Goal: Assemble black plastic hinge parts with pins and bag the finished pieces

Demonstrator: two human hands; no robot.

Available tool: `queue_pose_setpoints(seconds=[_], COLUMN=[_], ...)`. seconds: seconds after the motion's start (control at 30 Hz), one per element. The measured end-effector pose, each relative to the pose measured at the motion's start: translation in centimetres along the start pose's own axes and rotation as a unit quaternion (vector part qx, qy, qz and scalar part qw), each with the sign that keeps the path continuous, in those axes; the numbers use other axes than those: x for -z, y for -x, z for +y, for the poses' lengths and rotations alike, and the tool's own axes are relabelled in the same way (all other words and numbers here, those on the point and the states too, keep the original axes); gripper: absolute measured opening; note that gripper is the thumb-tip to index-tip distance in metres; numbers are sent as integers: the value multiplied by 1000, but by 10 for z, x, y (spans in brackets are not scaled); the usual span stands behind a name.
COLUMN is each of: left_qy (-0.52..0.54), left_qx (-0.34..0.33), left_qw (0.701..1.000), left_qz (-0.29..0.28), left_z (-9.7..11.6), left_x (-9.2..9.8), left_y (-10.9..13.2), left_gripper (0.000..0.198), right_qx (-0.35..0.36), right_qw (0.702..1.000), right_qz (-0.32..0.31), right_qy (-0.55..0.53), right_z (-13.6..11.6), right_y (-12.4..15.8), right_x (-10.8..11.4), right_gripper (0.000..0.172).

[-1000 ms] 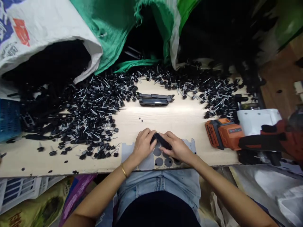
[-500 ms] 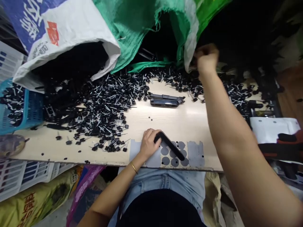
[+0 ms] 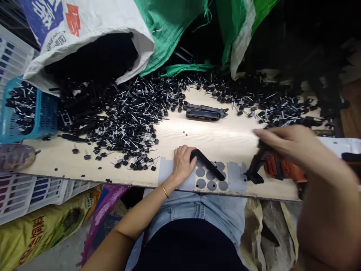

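My left hand rests near the table's front edge, its fingers closed on one end of a long, bent black plastic part. That part slants down to the right over grey round pads. On the right, my right hand is smeared by motion. It curls over the black upper part of an orange-and-black power tool, and the exact grip is partly hidden. Beyond the left hand lies a pair of folded black plastic parts, touched by neither hand.
Piles of black-headed pieces with metal pins cover the left and back. A blue basket of them stands at the left. Open white and green sacks line the back. A white sheet lies at the right.
My right hand has come from the sacks at the back down to the right front, where the power tool now shows under it. My left hand keeps the bent part in place.
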State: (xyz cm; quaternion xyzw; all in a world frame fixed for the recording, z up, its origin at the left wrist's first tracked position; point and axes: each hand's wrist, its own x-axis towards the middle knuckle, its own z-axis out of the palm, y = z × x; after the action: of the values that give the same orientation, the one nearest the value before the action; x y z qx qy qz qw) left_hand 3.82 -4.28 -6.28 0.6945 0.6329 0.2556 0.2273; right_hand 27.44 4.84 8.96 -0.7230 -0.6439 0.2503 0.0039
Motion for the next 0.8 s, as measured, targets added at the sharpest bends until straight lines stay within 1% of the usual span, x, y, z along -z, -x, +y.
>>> queue_pose_setpoints(seconds=[0.03, 0.07, 0.1, 0.17, 0.2, 0.23, 0.27, 0.3, 0.33, 0.37, 0.4, 0.43, 0.47, 0.5, 0.53, 0.57, 0.6, 0.63, 0.67, 0.7, 0.73, 0.77, 0.8], left_qy=[-7, -15, -24, -50, -65, -82, -97, -110, -119, -125, -129, -134, -138, -142, -142, -138, -128, -110, -83, -51, -16, 15, 40], left_qx=[15, 30, 45, 69, 71, 58, 27, -24, -89, -158, -219, -267, -297, -308, -301, -279, -245, -203, -156, -110, -68, -32, -1], left_qw=[1000, 999, 999, 996, 995, 995, 995, 994, 988, 976, 959, 940, 925, 917, 915, 919, 928, 941, 954, 965, 974, 978, 980], left_qz=[0, -2, -4, -4, 1, 5, 2, -15, -45, -85, -126, -162, -191, -211, -227, -240, -248, -249, -242, -231, -217, -204, -195], left_z=[1, 1, 1, 1, 1, 2, 3, 6, 9, 14, 19, 24, 28, 32, 35, 36, 37, 37, 37, 36, 36, 36, 36], left_x=[2, 5, 9, 20, 26, 33, 38, 43, 45, 45, 44, 41, 38, 35, 33, 33, 34, 36, 38, 40, 41, 41, 39], left_y=[2, 5, 9, 17, 21, 23, 24, 24, 21, 16, 9, 2, -5, -11, -15, -17, -18, -16, -13, -10, -6, -2, 2], left_gripper=[21, 20, 19, 24, 32, 42, 51, 58, 60, 57, 50, 40, 31, 22, 17, 15, 15, 16, 17, 18, 18, 17, 15], right_qx=[-10, -23, -27, -11, -1, 8, 10, 10, 12, 16, 18, 18, 17, 16, 14, 10, 3, -7, -23, -41, -58, -73, -82], right_qw=[997, 993, 991, 990, 990, 989, 988, 987, 987, 987, 988, 990, 992, 995, 998, 996, 984, 955, 910, 857, 809, 772, 745], right_qz=[-57, -67, -49, 17, 40, 48, 46, 36, 23, 9, -4, -18, -31, -42, -53, -70, -97, -127, -152, -168, -167, -148, -119], right_qy=[54, 98, 122, 136, 136, 138, 145, 153, 159, 160, 154, 142, 122, 89, 35, -45, -150, -268, -385, -485, -561, -614, -651], right_z=[-7, -13, -17, -12, -5, 5, 16, 28, 38, 46, 52, 56, 58, 58, 57, 55, 53, 50, 47, 44, 40, 35, 31], right_y=[-10, -19, -26, -30, -27, -23, -18, -13, -10, -9, -10, -13, -15, -16, -15, -13, -9, -3, 3, 8, 13, 17, 20], right_x=[-8, -17, -25, -38, -43, -46, -50, -54, -59, -64, -69, -74, -79, -82, -84, -86, -87, -89, -92, -95, -99, -104, -109], right_gripper=[57, 59, 59, 56, 54, 53, 50, 47, 41, 35, 28, 22, 17, 14, 14, 17, 19, 20, 22, 22, 23, 22, 21])
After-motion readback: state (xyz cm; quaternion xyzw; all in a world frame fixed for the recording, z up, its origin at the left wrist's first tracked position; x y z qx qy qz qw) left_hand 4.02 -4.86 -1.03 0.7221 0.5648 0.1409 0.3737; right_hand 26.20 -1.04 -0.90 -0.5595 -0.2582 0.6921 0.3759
